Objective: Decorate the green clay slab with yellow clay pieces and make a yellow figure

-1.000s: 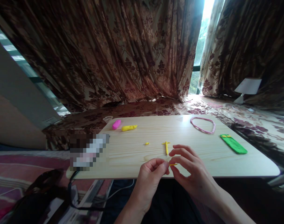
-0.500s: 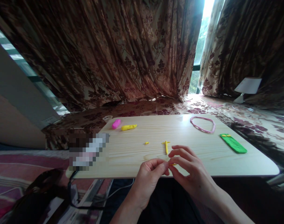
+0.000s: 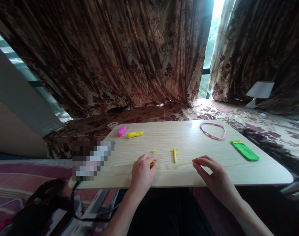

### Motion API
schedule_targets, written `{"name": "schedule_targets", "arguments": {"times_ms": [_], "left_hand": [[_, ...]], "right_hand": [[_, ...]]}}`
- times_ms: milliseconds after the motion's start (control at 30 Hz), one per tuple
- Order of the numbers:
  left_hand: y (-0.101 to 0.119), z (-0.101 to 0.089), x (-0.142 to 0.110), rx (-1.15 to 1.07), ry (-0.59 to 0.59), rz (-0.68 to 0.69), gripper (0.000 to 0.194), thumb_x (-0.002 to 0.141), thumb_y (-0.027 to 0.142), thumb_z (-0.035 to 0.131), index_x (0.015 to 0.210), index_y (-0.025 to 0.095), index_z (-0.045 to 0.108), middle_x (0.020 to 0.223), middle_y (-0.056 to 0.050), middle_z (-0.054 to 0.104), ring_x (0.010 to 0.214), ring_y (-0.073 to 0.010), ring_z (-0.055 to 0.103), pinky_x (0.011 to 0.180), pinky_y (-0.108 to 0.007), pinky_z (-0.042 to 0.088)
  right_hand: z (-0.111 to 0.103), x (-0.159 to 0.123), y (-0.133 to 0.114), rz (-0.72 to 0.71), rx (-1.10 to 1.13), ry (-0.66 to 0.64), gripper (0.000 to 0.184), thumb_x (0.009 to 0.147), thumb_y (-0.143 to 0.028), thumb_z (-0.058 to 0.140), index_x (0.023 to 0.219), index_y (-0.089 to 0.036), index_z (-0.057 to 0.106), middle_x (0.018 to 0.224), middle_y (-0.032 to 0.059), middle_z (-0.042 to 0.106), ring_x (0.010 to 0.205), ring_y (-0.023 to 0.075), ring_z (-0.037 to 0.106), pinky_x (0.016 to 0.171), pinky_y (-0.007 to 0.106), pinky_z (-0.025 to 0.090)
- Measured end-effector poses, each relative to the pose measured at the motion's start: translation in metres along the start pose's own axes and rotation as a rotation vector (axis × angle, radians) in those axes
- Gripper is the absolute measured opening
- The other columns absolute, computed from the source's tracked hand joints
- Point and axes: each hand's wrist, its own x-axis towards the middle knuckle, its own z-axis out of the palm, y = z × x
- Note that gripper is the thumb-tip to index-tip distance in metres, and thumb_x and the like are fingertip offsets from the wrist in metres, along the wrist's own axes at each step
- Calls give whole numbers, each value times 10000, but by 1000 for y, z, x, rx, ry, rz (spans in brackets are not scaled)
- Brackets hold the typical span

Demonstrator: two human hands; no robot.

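Note:
My left hand [image 3: 143,170] pinches a small bit of yellow modelling clay [image 3: 152,162] between thumb and forefinger, low over the table. My right hand [image 3: 210,168] is closed in a pinch too, with a tiny yellow clay tip [image 3: 193,162] showing at its fingertips. Between the hands lies a yellow clay cross shape [image 3: 174,155], a thin upright with a short bar near its far end. Just beyond my left fingers rests a small yellow clay crumb [image 3: 154,150].
A pink clay lump [image 3: 121,131] and a yellow clay roll [image 3: 135,134] lie at the table's far left. Toward the right are a twisted pink loop [image 3: 213,131] and a green flat clay piece [image 3: 245,150] with yellow bits. A white lamp [image 3: 259,90] stands beyond the table [image 3: 164,131].
My hands, which were together around a thin yellow clay piece, have parted. The left moved left and the right moved right, each with a yellow bit at its fingertips.

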Motion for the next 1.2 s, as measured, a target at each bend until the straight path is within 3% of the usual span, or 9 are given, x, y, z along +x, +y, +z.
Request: {"name": "schedule_targets", "arguments": {"times_ms": [233, 367, 467, 567, 667, 800, 967, 1200], "left_hand": [[34, 1, 7, 240, -37, 71, 205, 822, 260, 511, 952, 216, 664, 967, -89, 602, 982, -256, 514, 891, -390, 336], [53, 30, 20, 251, -161, 43, 187, 845, 329, 528, 788, 191, 642, 886, -50, 627, 901, -202, 560, 854, -380, 401], [55, 55, 31, 211, -225, -29, 214, 850, 347, 546, 923, 157, 610, 987, -53, 622, 907, -192, 581, 830, -413, 451], [51, 66, 40, 98, -243, -108, 218, 860, 317, 541, 1008, 164, 590, 1062, -64, 603, 932, -196, 584, 816, -405, 476], [50, 58, 41, -104, -246, -166, 190, 852, 309, 554, 955, 157, 603, 999, -54, 619, 880, -182, 594, 778, -383, 489], [63, 30, 20, -507, -235, -204, 253, 836, 370, 541, 838, 130, 620, 762, -25, 624, 752, -149, 588, 758, -314, 482], [78, 1, -18, -930, -223, -298, 247, 849, 372, 513, 913, 156, 614, 896, -57, 641, 755, -134, 590, 767, -308, 488], [83, -8, -31, -1222, -204, -407, 176, 804, 276, 610, 883, 131, 672, 927, -97, 683, 705, -129, 591, 747, -296, 489]], "right_hand": [[11, 0, 7, 26, 73, 38, 181, 854, -249, 531, 985, -211, 650, 874, 43, 652, 809, 187, 620, 732, 326, 499], [14, -3, 10, 40, 119, 94, 164, 838, -236, 555, 983, -210, 627, 870, 37, 653, 787, 179, 619, 737, 338, 505], [15, -4, 10, 21, 153, 130, 123, 834, -233, 558, 932, -206, 628, 861, 38, 654, 793, 180, 616, 731, 336, 511], [14, -2, 9, 3, 181, 155, 114, 830, -235, 563, 919, -204, 628, 850, 37, 654, 786, 178, 617, 717, 329, 520], [11, -2, 5, -1, 204, 178, 101, 828, -223, 571, 909, -203, 629, 842, 34, 651, 789, 177, 620, 715, 316, 516], [6, -6, -13, 1, 244, 193, 86, 829, -191, 578, 898, -218, 621, 859, 23, 635, 808, 169, 613, 721, 287, 495], [10, -11, -45, -15, 369, 194, 125, 820, -140, 584, 891, -240, 607, 875, 14, 609, 803, 158, 595, 694, 262, 479], [15, -11, -61, -105, 348, 163, 199, 800, -92, 583, 926, -246, 593, 861, 14, 593, 788, 159, 589, 681, 266, 479]]}}
